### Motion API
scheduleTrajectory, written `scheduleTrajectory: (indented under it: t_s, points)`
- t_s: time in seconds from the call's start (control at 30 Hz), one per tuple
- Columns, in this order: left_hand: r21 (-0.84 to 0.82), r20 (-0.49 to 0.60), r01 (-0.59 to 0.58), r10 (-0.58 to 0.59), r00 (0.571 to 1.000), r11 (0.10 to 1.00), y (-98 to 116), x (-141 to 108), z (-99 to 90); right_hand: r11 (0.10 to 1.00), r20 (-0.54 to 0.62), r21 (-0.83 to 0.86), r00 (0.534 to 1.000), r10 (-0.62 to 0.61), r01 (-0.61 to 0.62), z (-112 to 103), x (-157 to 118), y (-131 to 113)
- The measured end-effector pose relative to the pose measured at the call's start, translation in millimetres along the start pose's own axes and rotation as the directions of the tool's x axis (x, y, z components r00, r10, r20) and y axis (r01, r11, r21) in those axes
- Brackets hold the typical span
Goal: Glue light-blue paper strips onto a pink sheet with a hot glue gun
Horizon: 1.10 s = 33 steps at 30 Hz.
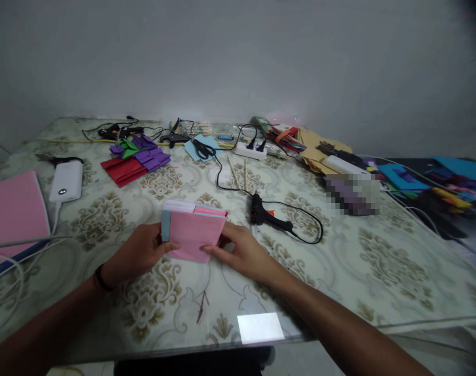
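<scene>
Between both hands, tilted up above the table, is a pink folded paper booklet (195,235) with a light-blue strip down its left side and layered white and pink edges on top. My left hand (146,245) is closed on its left side, the thumb on the front face. On the right side my right hand (240,249) grips it, thumb in front and the other fingers mostly hidden behind. A black glue gun (269,216) lies on the table just beyond my right hand, its cord curling around it.
Behind lie red paper pieces (122,169), purple paper pieces (153,159), black-handled scissors (204,150) and a white power strip (251,150). A white power bank (66,180) and a pink sheet (16,209) are at left. Brown paper (312,149) and a pixelated patch are at right.
</scene>
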<state>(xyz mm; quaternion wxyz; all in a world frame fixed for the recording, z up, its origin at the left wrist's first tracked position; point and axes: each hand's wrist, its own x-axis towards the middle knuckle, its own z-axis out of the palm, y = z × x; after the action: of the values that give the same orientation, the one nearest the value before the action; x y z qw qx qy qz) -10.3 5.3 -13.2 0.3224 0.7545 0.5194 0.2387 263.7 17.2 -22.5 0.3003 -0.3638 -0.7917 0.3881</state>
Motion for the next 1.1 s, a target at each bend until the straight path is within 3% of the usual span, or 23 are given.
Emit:
scheduleTrajectory:
  t_s: [0.23, 0.6, 1.1]
  points:
    - [-0.183, 0.104, 0.041, -0.022, 0.994, 0.982, 7.0, 1.1, 3.5, 0.999, -0.009, 0.013, 0.999, 0.052, -0.052, -7.1, -5.4, -7.0]
    - [-0.358, 0.125, 0.079, -0.036, 0.991, 0.930, 13.8, 0.8, 7.6, 0.998, -0.030, 0.000, 0.998, 0.055, -0.055, -14.3, -7.9, -15.9]
    - [-0.441, 0.173, 0.175, -0.108, 0.979, 0.880, 9.9, -0.2, 14.5, 0.981, -0.004, 0.115, 0.988, 0.155, -0.153, -19.7, -9.4, -15.8]
